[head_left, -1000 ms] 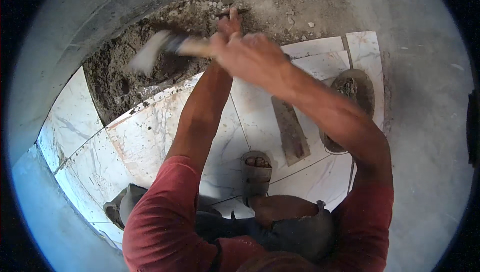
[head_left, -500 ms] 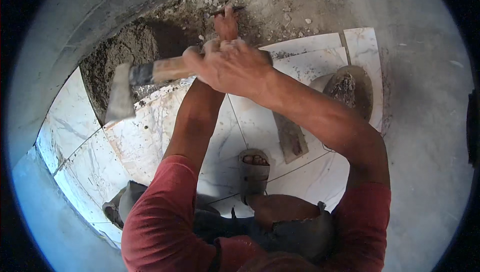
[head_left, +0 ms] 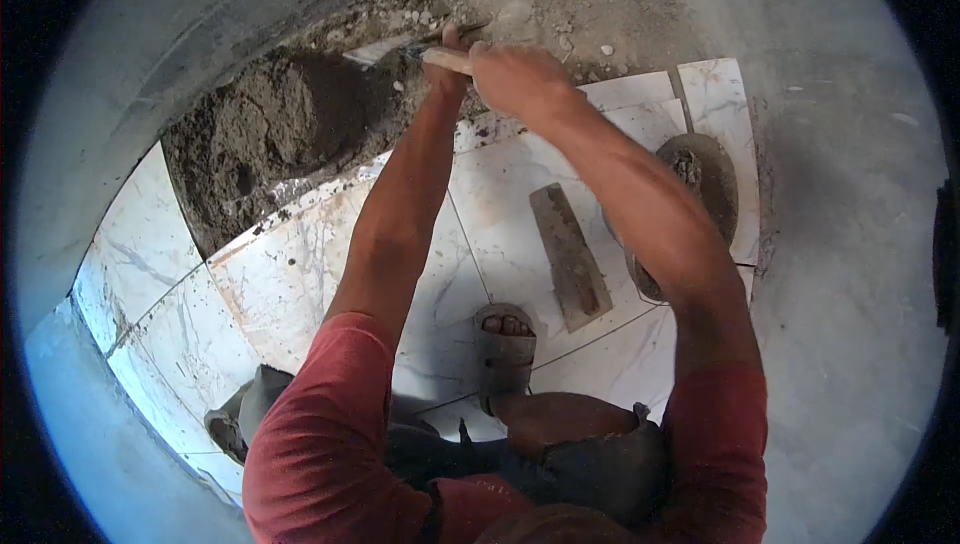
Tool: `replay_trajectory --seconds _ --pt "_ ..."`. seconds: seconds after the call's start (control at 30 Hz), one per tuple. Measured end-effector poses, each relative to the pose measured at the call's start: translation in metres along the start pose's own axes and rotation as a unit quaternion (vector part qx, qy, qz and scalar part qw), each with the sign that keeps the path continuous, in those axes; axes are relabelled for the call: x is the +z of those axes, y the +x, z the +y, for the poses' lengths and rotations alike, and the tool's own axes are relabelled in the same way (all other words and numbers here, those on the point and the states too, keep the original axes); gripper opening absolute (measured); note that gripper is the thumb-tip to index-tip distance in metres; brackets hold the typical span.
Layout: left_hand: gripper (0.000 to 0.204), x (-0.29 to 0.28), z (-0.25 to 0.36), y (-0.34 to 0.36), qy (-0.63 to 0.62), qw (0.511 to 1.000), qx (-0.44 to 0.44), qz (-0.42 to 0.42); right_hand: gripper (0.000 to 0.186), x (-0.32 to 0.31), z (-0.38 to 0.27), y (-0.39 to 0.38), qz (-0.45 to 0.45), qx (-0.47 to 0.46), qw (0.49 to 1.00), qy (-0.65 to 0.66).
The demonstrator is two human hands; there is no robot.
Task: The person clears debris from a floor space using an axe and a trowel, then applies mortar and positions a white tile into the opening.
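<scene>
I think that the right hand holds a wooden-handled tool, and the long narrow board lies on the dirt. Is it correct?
Not entirely: the head view shows the long narrow board on the white tiles, not on the dirt. The right hand does hold a wooden-handled tool.

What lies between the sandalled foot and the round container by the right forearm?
In the head view, a flat grey board lies between them, with white tile showing on either side.
</scene>
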State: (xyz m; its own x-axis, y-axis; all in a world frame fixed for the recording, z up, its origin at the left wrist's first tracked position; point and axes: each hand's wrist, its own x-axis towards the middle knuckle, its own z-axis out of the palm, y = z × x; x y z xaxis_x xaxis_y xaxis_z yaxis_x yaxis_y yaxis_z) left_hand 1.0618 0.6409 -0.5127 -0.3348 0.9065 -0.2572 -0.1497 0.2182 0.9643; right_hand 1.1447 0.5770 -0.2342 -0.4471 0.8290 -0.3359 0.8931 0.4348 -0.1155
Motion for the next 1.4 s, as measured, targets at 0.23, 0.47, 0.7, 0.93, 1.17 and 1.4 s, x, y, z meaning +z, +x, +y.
replay_trajectory --seconds 0.23,0.47,0.7,0.93,1.17,1.4 --pt "0.039 0.018 0.023 0.007 -0.289 0.954 -0.073 -0.013 0.038 0.022 0.008 -0.099 -0.036 0.016 0.97 0.241" --pt "0.042 0.046 0.083 -0.041 0.083 0.994 0.018 -0.064 0.043 0.037 0.009 -0.171 -0.026 0.151 0.911 0.383" --pt "0.026 0.044 0.114 -0.072 -0.062 0.988 0.113 -0.086 0.041 0.074 0.037 -0.206 0.033 0.26 0.804 0.533" --pt "0.031 -0.075 0.113 -0.096 -0.205 0.978 -0.019 -0.037 0.039 0.097 0.024 -0.167 0.076 0.202 0.899 0.382" --pt "0.033 -0.101 0.171 -0.156 -0.382 0.893 -0.205 -0.116 0.045 0.108 -0.023 -0.095 0.148 -0.034 0.88 0.45" --pt "0.033 -0.179 0.221 -0.191 -0.356 0.924 -0.134 -0.034 0.072 0.091 0.102 0.113 0.229 0.234 0.902 0.282"
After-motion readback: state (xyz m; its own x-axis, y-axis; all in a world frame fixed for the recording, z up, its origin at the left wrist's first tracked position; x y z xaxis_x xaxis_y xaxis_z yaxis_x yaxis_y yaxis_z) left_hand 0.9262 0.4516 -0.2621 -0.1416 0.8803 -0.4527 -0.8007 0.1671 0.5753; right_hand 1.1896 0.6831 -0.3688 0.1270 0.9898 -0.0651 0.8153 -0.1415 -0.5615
